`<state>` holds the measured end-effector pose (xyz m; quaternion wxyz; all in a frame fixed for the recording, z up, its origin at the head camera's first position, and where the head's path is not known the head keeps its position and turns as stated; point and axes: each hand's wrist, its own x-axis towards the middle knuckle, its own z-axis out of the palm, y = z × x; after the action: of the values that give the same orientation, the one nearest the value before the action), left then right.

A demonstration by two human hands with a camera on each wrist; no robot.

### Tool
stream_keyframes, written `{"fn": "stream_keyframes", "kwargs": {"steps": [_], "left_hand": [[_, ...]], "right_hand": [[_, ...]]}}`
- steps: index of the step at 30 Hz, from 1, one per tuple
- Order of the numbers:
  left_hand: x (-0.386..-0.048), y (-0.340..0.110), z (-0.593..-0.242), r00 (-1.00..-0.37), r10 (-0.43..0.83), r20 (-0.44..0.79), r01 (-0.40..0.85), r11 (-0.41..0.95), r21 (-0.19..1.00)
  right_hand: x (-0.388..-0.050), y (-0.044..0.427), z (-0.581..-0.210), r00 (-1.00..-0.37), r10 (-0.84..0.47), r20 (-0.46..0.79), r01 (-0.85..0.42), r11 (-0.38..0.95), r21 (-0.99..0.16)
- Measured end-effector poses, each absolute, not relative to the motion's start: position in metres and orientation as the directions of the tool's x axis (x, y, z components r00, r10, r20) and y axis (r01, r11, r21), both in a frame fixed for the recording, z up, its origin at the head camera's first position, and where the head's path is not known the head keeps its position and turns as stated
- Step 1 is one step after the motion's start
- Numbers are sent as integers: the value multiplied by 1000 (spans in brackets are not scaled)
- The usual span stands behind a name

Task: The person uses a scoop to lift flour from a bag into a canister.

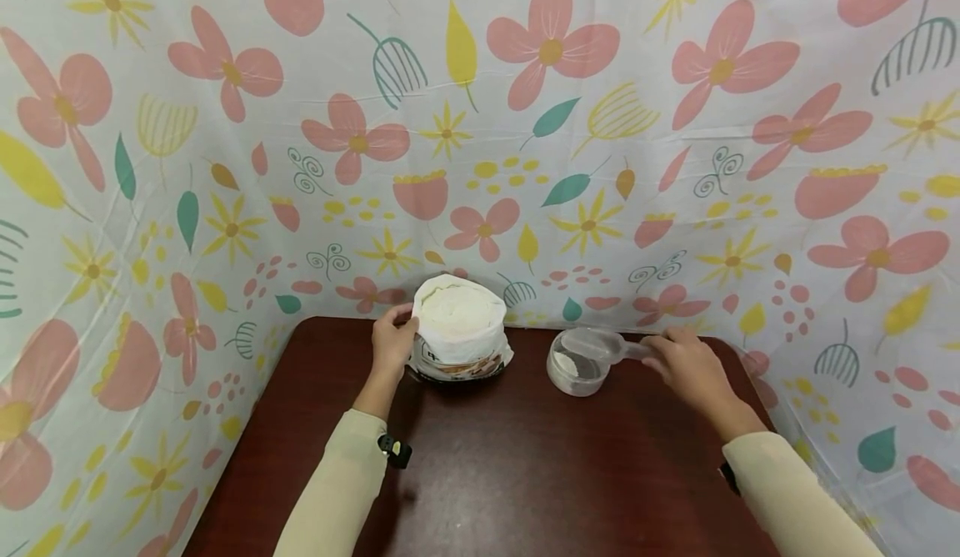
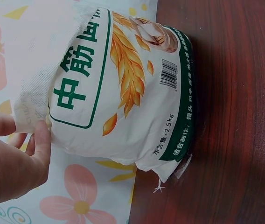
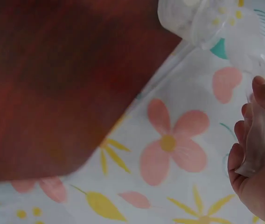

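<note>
Left hand's (image 2: 17, 162) bag (image 2: 123, 100): wrist-only barcode (image 2: 168, 73).

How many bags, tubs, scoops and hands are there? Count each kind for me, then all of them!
Bags: 1, the white bag
Tubs: 1, the clear round tub
Scoops: 1, the clear scoop
Hands: 2, the left hand and the right hand
Total: 5

Backdrop (image 1: 480, 132): white, lightly creased cloth behind the table and along both its sides
Print: pink flowers (image 1: 551, 52), yellow leaves (image 1: 461, 44), teal leaves (image 1: 562, 190), thin scrolls (image 1: 328, 262)
Tabletop (image 1: 517, 474): dark reddish brown, wood-grained, far corners rounded
Light: a soft, pale sheen (image 1: 517, 444) on the wood
</note>
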<state>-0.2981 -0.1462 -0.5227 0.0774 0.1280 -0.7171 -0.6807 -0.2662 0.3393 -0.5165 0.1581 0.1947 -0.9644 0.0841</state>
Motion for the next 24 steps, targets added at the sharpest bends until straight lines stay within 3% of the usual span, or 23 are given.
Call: {"fn": "stream_keyframes", "kwargs": {"steps": [10,24], "left_hand": [[-300,-148,-523,-952,-295,-80,-97,44,994],[-300,-148,-524,-952,-293,-87,-109,60,992]], "right_hand": [[-252,345,-546,-930,-183,320,-297,886,-357],[-242,339,-561,-911,-107,399,-297,840,-454]]}}
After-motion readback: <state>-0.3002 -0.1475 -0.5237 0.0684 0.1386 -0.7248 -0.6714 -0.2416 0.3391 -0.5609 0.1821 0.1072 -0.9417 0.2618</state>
